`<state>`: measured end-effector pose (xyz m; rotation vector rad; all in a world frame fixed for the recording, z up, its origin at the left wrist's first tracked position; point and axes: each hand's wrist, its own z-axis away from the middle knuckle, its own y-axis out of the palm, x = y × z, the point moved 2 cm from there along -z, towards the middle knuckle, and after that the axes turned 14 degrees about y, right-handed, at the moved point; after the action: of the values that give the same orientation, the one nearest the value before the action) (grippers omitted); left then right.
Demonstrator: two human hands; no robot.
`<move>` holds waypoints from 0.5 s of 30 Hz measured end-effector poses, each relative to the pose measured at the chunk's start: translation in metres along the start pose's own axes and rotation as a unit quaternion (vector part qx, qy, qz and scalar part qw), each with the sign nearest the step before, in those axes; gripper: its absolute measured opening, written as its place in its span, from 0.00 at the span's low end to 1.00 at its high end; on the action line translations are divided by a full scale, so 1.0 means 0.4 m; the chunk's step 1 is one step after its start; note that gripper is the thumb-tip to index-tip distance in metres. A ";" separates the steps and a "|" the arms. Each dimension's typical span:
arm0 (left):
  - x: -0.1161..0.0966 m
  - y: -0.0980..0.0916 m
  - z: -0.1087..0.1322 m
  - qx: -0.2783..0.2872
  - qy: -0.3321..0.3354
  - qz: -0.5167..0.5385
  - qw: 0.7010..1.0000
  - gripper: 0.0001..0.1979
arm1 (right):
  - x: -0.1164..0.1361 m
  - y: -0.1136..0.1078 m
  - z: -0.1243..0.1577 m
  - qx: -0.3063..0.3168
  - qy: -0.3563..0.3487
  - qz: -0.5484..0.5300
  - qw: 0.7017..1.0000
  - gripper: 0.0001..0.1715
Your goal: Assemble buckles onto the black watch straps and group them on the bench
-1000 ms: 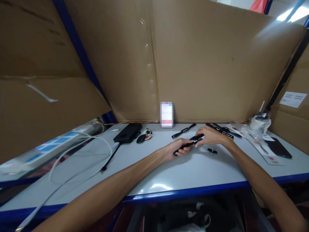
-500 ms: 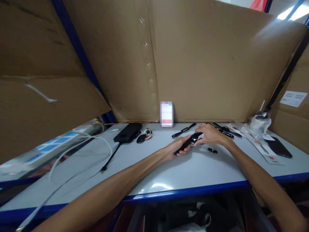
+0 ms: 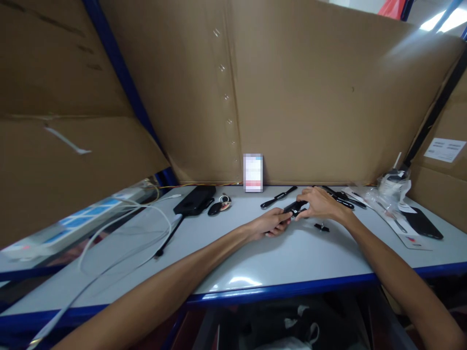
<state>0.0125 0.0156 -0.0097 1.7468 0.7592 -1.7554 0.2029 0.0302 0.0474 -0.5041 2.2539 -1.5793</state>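
Note:
Over the middle of the table, my left hand (image 3: 270,222) is closed around one handle of a black spokeshave (image 3: 294,209), its thumb near the middle of the tool. My right hand (image 3: 318,203) grips the far end, fingers curled over the top and thumb beneath. Both palms hide much of the handles. Just below my right hand, a small black metal part with a screw (image 3: 321,227) lies on the tabletop. Behind my left hand rests another black two-handled body with a slot (image 3: 279,197). More black tools of similar shape (image 3: 343,198) lie beyond my right wrist.
A phone with a blurred screen (image 3: 253,173) leans on the cardboard wall (image 3: 310,97). To the left are a black power bank (image 3: 195,200), keys (image 3: 216,208), a white cable (image 3: 120,265) and a power strip (image 3: 80,218). Plastic packaging (image 3: 392,214) and a dark phone (image 3: 423,222) lie right.
My left hand has shifted its grip on the spokeshave; the handle end that showed below its fingers is now hidden. The right hand stays nearly in place. The view has shifted slightly.

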 end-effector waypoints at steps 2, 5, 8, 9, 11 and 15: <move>-0.001 0.000 0.001 0.001 0.000 -0.004 1.000 0.20 | 0.004 -0.003 0.001 -0.003 -0.001 0.007 1.000 0.26; -0.001 0.001 0.002 0.005 0.006 -0.011 1.000 0.21 | 0.008 -0.008 0.004 -0.001 0.001 0.015 1.000 0.27; 0.003 -0.001 0.001 0.015 0.014 -0.030 0.999 0.23 | 0.011 -0.011 0.005 0.004 0.004 0.019 1.000 0.27; 0.005 -0.002 -0.001 0.018 0.015 -0.043 0.999 0.24 | 0.012 -0.011 0.005 0.005 0.005 0.020 1.000 0.27; 0.013 -0.005 -0.006 0.017 0.017 -0.070 0.997 0.26 | 0.013 -0.010 0.004 0.008 0.006 0.023 1.000 0.28; 0.034 -0.018 -0.024 -0.013 0.041 -0.123 0.991 0.27 | 0.019 -0.006 0.003 -0.006 0.009 0.040 0.999 0.28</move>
<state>0.0137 0.0277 -0.0231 1.7792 1.0680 -1.8302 0.1972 0.0248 0.0487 -0.3985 2.2695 -1.5382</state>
